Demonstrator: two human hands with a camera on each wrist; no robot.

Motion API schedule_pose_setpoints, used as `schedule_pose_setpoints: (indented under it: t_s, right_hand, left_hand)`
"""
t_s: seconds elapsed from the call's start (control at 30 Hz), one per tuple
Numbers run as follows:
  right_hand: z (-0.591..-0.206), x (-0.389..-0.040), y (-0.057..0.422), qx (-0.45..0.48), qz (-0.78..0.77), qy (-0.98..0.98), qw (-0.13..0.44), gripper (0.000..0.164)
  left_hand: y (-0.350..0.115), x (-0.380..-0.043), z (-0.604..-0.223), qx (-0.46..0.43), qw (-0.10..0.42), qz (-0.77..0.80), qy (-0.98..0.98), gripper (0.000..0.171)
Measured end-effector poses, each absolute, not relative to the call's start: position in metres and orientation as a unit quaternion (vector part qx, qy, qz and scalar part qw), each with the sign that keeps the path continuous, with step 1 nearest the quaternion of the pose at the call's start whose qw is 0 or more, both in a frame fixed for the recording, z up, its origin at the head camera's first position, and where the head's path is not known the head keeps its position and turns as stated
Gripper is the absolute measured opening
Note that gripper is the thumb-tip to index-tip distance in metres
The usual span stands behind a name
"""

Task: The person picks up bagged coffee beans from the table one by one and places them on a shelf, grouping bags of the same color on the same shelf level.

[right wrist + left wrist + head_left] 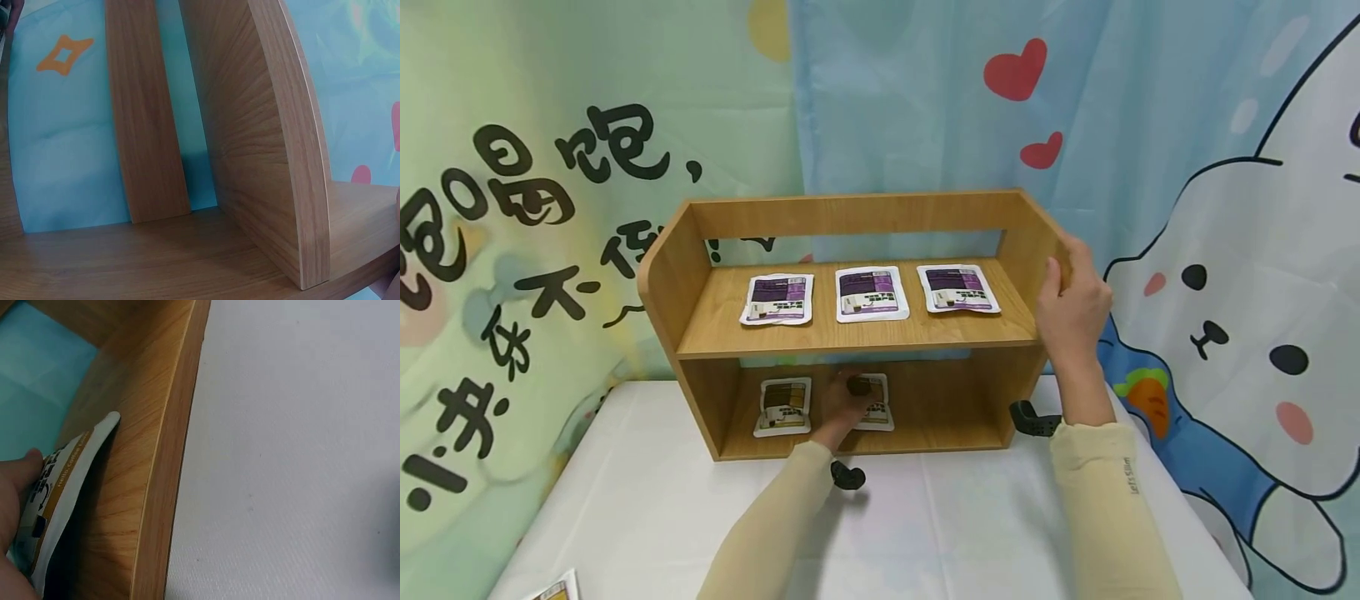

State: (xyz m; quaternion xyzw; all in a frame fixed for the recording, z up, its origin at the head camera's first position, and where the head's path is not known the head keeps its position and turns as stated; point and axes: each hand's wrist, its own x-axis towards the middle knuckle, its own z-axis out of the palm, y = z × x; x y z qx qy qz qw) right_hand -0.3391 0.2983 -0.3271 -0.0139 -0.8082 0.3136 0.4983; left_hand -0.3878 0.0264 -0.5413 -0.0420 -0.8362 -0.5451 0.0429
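A two-tier wooden shelf (857, 343) stands on the white table. Inside its lower tier my left hand (842, 404) holds a white pouch (880, 408) with a brown-and-white label, partly covered by the hand. In the left wrist view, that pouch (65, 484) leans on the lower board near its front edge, the thumb (22, 472) against its printed face. A similar pouch (783, 407) leans in the lower tier, left of the hand. My right hand (1075, 308) grips the shelf's right side panel, its thumb on the inner side and its fingers over the outer edge.
Three purple-labelled pouches lie in a row on the upper tier: left (777, 299), middle (872, 293) and right (958, 288). Another pouch (556, 587) shows partly at the front left of the white table (955, 525). A printed curtain (895, 125) hangs behind the shelf.
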Motion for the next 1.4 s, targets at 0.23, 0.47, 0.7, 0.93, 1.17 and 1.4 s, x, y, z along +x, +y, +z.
schedule_pose_setpoints:
  t_s: [0.23, 0.47, 0.7, 0.93, 1.17, 1.4]
  right_hand:
    - [-0.327, -0.340, 0.295, -0.013, 0.315, -0.810, 0.495, 0.033]
    - [-0.326, -0.339, 0.294, -0.007, 0.316, -0.806, 0.501, 0.033]
    - [-0.326, -0.338, 0.295, -0.008, 0.316, -0.805, 0.502, 0.032]
    - [-0.328, -0.341, 0.296, -0.012, 0.316, -0.806, 0.501, 0.033]
    - [-0.329, -0.342, 0.296, -0.013, 0.314, -0.806, 0.502, 0.033]
    - [-0.328, -0.341, 0.296, -0.016, 0.312, -0.805, 0.505, 0.033]
  left_hand:
    - [0.014, -0.392, -0.544, -0.051, 0.023, -0.532, -0.845, 0.057]
    - [0.010, -0.394, -0.546, -0.062, 0.023, -0.522, -0.850, 0.054]
    - [0.014, -0.388, -0.545, -0.057, 0.024, -0.525, -0.849, 0.054]
    - [0.013, -0.390, -0.546, -0.053, 0.022, -0.512, -0.857, 0.055]
    - [0.012, -0.389, -0.542, -0.048, 0.022, -0.506, -0.861, 0.057]
    - [0.013, -0.388, -0.535, -0.023, 0.019, -0.513, -0.858, 0.050]
